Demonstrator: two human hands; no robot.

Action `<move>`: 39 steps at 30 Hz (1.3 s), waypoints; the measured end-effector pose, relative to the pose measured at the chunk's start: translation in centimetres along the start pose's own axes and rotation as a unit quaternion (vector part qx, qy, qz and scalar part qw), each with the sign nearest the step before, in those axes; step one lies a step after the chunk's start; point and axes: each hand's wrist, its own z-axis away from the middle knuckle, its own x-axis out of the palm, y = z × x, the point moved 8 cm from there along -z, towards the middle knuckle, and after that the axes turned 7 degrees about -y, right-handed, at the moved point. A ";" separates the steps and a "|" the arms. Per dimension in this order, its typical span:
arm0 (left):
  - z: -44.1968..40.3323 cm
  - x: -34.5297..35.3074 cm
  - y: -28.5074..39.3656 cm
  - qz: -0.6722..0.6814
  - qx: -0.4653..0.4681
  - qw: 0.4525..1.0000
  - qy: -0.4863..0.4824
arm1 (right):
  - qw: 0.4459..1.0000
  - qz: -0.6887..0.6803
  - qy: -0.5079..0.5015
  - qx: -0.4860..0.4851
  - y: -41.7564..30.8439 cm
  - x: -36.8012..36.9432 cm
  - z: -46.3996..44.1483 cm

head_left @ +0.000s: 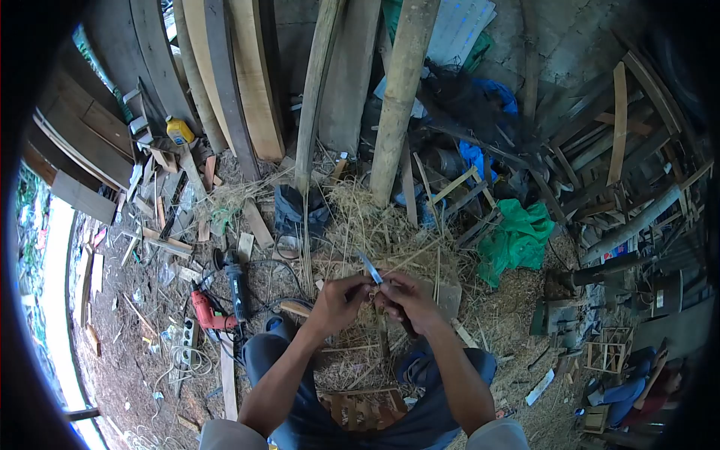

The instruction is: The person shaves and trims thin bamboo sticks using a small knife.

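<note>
Clasping the knife (371,269) in my right hand (414,301), I have it out in front of me, well to the right of the grinder (238,291) and about level with it. My fingers wrap its dark handle, and the bright blade slants up past them, pointing away from me and a little toward the grinder's side. My left hand (341,301) is on the side nearer the grinder, its thumb and fingers drawn together right by the blade; whether they pinch something thin, I cannot tell. The two hands meet, or nearly so, at the knife.

My trousers (300,421) show below my arms, nearer to me than the grinder and to its right. Just left of the grinder lies the red drill (212,312), and left of it and nearer to me is the power strip (187,342), with a pale cable (196,366) looped beside it. A board (228,379) lies on the ground on my side of the grinder.

Beyond the grinder and to its right sit the black bag (298,208) and a heap of straw (356,204); the green sheet (519,241) is much farther right. A yellow bottle (179,131) stands beyond the grinder to the left, and planks (253,79) lean farther beyond it. Well to the grinder's right, nearer my side, is another person (626,393).
</note>
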 end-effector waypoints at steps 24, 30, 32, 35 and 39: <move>2.5 1.3 8.3 0.063 0.067 0.995 0.049 | 0.999 0.008 -0.007 -0.042 -7.3 0.4 7.4; 7.1 0.4 11.1 0.011 0.078 0.994 0.079 | 0.999 0.015 0.019 -0.043 -9.6 -0.9 9.5; 8.3 -0.2 11.4 -0.008 0.028 0.995 0.093 | 1.000 0.016 0.003 -0.024 -9.6 0.7 10.0; 9.8 -0.7 12.1 -0.016 -0.016 0.992 0.127 | 0.997 -0.003 -0.071 -0.034 -8.4 4.6 10.4; 12.0 -1.6 12.8 -0.017 0.032 0.987 0.158 | 0.990 -0.010 -0.132 -0.038 -7.4 8.3 11.7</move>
